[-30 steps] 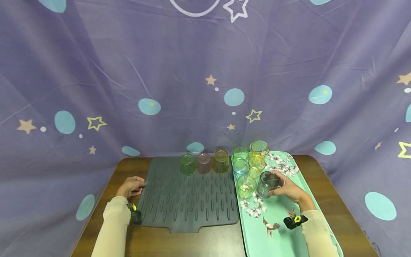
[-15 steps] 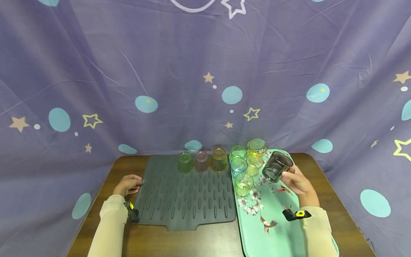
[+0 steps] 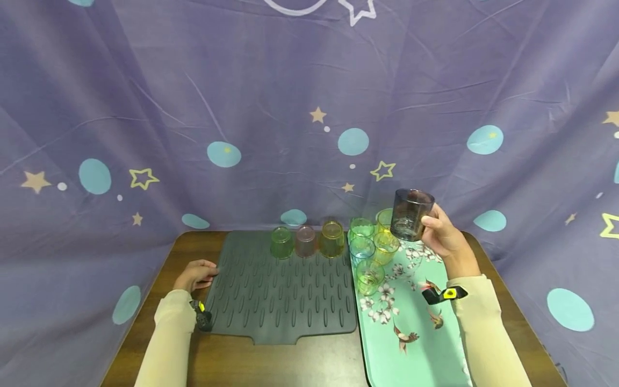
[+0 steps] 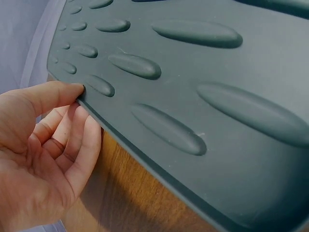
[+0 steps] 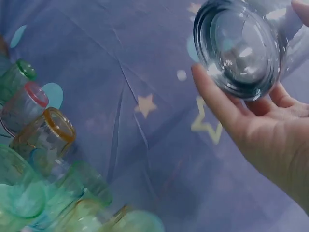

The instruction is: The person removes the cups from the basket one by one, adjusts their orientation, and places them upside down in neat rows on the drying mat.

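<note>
My right hand [image 3: 444, 235] grips a smoky grey drinking glass [image 3: 410, 216], raised above the back of the green tray and tilted slightly with its mouth up. In the right wrist view the thick round base of the glass [image 5: 239, 53] faces the camera, fingers curled round its side. My left hand [image 3: 195, 275] is at the left edge of the dark grey drying mat [image 3: 285, 301]. Seen from the left wrist, the thumb lies on top of the mat's edge [image 4: 159, 179] and the fingers curl below it, pinching the rim.
Green [image 3: 282, 244], pink [image 3: 306, 243] and amber [image 3: 332, 241] glasses stand upside down along the mat's back edge. Several upright green, blue and yellow glasses crowd the left back of the flowered mint tray [image 3: 416, 355]. A purple patterned curtain [image 3: 271, 107] hangs behind the wooden table [image 3: 309, 365].
My right hand has lifted the grey glass off the tray and upward, tilting it on the way and bringing it closer to upright. The left hand keeps its place at the mat.
</note>
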A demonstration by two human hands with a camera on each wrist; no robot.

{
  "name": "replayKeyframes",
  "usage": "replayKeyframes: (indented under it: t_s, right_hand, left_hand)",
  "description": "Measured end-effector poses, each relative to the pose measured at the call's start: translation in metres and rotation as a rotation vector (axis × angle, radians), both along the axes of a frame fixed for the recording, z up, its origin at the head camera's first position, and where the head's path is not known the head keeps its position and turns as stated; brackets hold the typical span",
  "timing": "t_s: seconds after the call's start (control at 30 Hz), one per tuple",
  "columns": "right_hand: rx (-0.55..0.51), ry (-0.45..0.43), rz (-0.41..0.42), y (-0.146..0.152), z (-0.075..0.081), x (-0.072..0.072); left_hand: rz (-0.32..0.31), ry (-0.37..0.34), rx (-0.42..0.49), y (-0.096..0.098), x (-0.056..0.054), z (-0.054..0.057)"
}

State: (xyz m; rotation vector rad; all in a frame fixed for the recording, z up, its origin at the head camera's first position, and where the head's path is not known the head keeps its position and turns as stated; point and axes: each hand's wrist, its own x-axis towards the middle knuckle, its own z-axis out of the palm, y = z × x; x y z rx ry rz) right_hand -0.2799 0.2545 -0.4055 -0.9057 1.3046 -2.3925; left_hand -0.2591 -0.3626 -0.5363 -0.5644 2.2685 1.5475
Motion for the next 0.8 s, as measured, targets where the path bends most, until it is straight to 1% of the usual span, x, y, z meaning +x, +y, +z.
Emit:
replayKeyframes:
  t_s: [0.03, 0.13, 0.17, 0.27, 0.33, 0.37, 0.43, 0.53, 0.6, 0.7, 0.8]
  right_hand:
    - [0.059, 0.019, -0.028, -0.004, 0.006, -0.002]
    - [0.241, 0.078, -0.071, -0.017, 0.025, -0.008]
    - [0.302, 0.089, -0.083, -0.022, 0.031, -0.010]
    - [0.525, 0.128, -0.131, -0.042, 0.050, -0.015]
    - [0.680, 0.164, -0.152, -0.058, 0.063, -0.017]
    - [0.753, 0.187, -0.159, -0.065, 0.069, -0.018]
    - [0.886, 0.263, -0.161, -0.081, 0.078, -0.020]
    - [1.029, 0.396, -0.147, -0.104, 0.086, -0.024]
    - [1.122, 0.510, -0.138, -0.118, 0.088, -0.025]
    - [1.294, 0.669, -0.119, -0.139, 0.086, -0.025]
    - [1.516, 0.810, -0.108, -0.160, 0.079, -0.023]
  left_hand:
    - [-0.004, 0.001, 0.000, 0.000, 0.000, 0.000]
    - [0.008, -0.004, -0.005, 0.000, 0.000, -0.001]
    - [0.002, -0.004, -0.004, 0.000, -0.001, -0.001]
    - [0.018, -0.006, -0.007, 0.000, -0.002, -0.002]
    - [0.013, -0.005, -0.008, 0.000, -0.003, -0.002]
    - [0.010, -0.005, -0.008, 0.000, -0.003, -0.002]
    - [0.019, -0.008, -0.011, 0.001, -0.003, -0.001]
    - [0.008, -0.002, -0.006, 0.002, -0.002, 0.001]
    - [0.010, 0.001, -0.003, 0.003, -0.001, 0.003]
    - [0.011, 0.004, 0.002, 0.004, 0.000, 0.003]
    - [0.010, 0.002, 0.009, 0.002, 0.000, 0.001]
